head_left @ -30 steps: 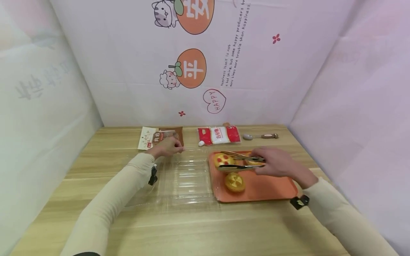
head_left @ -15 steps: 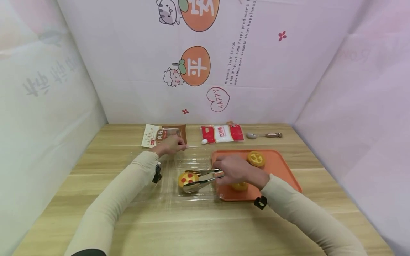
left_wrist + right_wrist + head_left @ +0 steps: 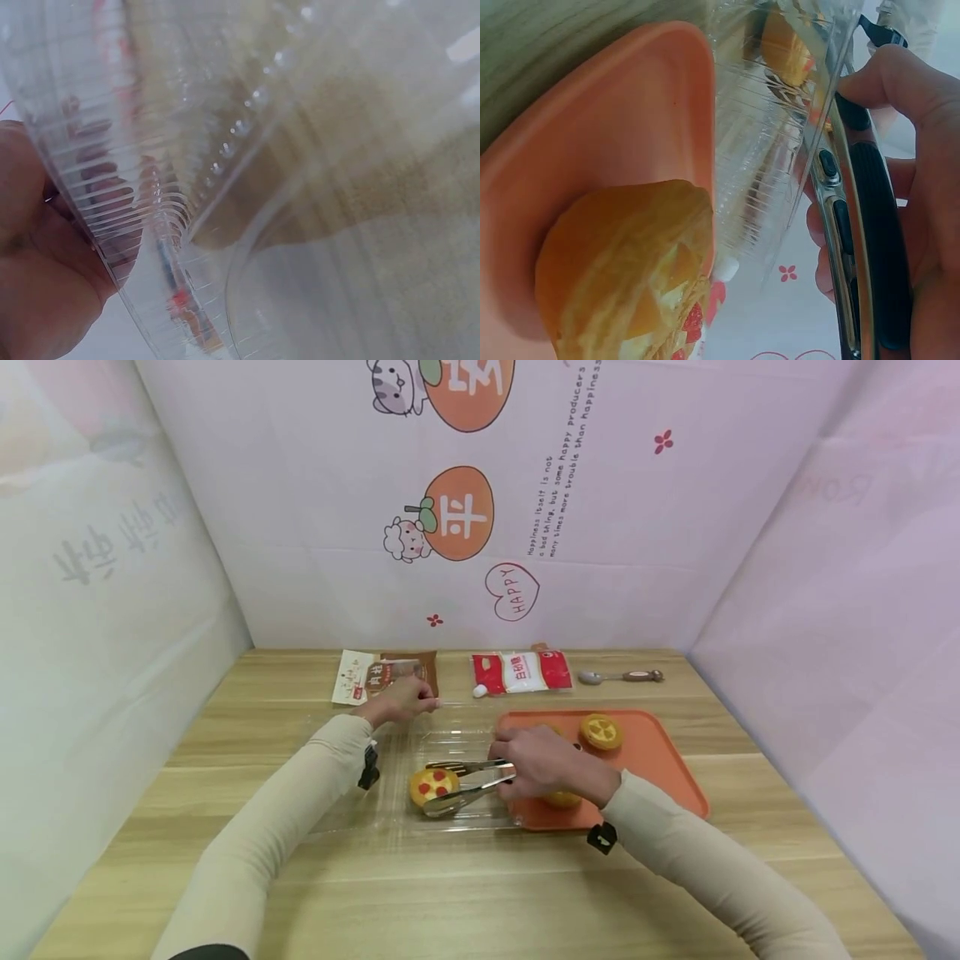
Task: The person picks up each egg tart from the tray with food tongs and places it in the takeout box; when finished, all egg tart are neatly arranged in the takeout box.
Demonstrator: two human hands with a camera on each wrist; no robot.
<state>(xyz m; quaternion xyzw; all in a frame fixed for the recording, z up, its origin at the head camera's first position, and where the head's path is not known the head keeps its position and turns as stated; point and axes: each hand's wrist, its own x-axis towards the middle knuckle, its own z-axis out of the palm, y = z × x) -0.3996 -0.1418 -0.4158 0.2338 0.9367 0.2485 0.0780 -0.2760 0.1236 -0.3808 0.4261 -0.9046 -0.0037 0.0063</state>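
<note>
In the head view, my left hand (image 3: pixel 405 700) grips the back of an open clear plastic box (image 3: pixel 457 739); the left wrist view shows its ribbed wall in front of the fingers. With my right hand (image 3: pixel 536 762) I hold metal tongs (image 3: pixel 468 797) with dark grips. Their tips stand on either side of an egg tart with red spots (image 3: pixel 433 787), low inside the box; whether they touch it I cannot tell. To the right, an orange tray (image 3: pixel 667 785) carries a yellow-topped tart (image 3: pixel 602 732) and another tart (image 3: pixel 562 798), partly covered by my right hand.
Along the back lie a brown-and-cream packet (image 3: pixel 352 679), a red-and-white spouted bag (image 3: pixel 521 672) and a small spoon with a brown handle (image 3: pixel 626 677). Printed cloth walls (image 3: pixel 337 585) enclose the wooden table (image 3: pixel 450 893) at the back and sides.
My right hand has carried the red-spotted tart in the tongs from the tray leftward into the clear box; the tongs' tips now lie a little farther right on it. My left hand stays put.
</note>
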